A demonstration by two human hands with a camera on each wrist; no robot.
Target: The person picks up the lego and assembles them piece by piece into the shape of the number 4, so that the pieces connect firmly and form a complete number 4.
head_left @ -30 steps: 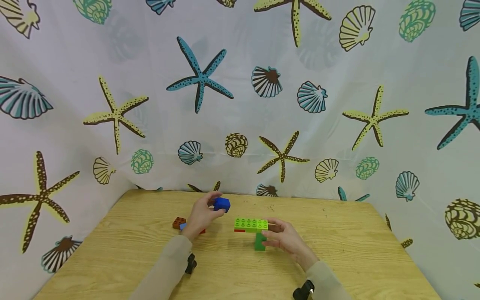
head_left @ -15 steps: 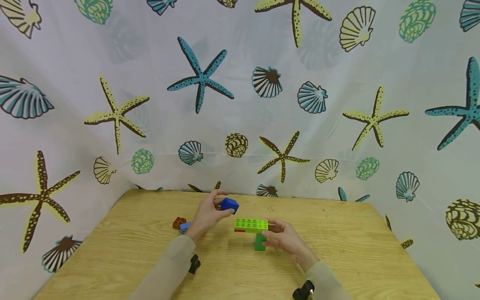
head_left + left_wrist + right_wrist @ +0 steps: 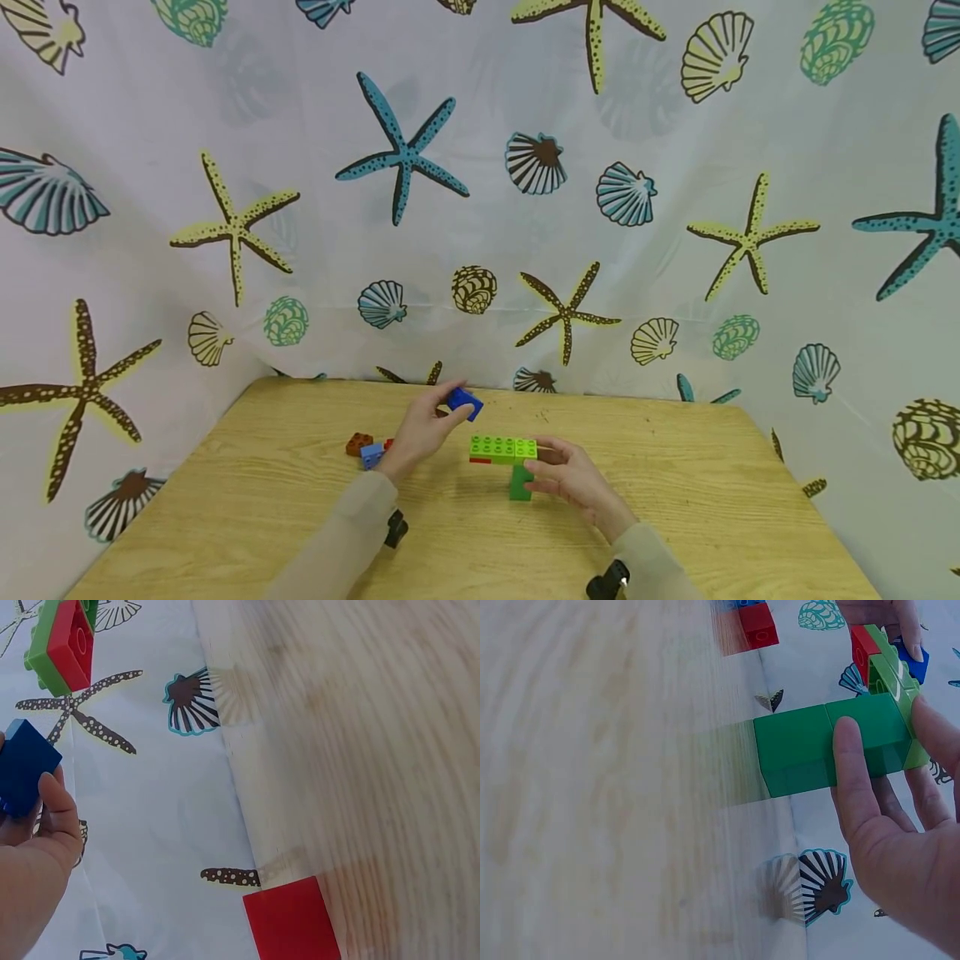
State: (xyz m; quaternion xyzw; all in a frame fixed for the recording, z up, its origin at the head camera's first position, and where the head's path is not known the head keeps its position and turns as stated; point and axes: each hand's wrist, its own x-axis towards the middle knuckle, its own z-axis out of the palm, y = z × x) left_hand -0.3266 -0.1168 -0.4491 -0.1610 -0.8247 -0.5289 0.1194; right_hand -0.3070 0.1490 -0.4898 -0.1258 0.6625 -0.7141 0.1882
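My left hand [image 3: 422,432] pinches a blue toy brick [image 3: 467,402] between thumb and fingers, raised above the table and tilted. The left wrist view shows this blue brick [image 3: 28,766] at the left edge. To its right, my right hand [image 3: 576,482] grips an upright stack of dark green bricks [image 3: 521,483]. Lime-green studded bricks [image 3: 492,451] cross its top and jut out to the left, with a red brick [image 3: 862,652] beneath the overhanging end. In the right wrist view, fingers lie on both sides of the dark green bricks [image 3: 799,750]. The blue brick is apart from this build.
A brown brick [image 3: 358,444] and a light blue brick [image 3: 371,456] lie on the wooden table [image 3: 675,500] left of my left hand. A red brick [image 3: 294,922] is there too, mostly hidden by my hand in the head view. A shell-patterned curtain [image 3: 480,225] hangs behind.
My left hand has moved right with the blue brick, which has turned and tilted in the fingers. More of the light blue brick now shows. My right hand and the green build stay put.
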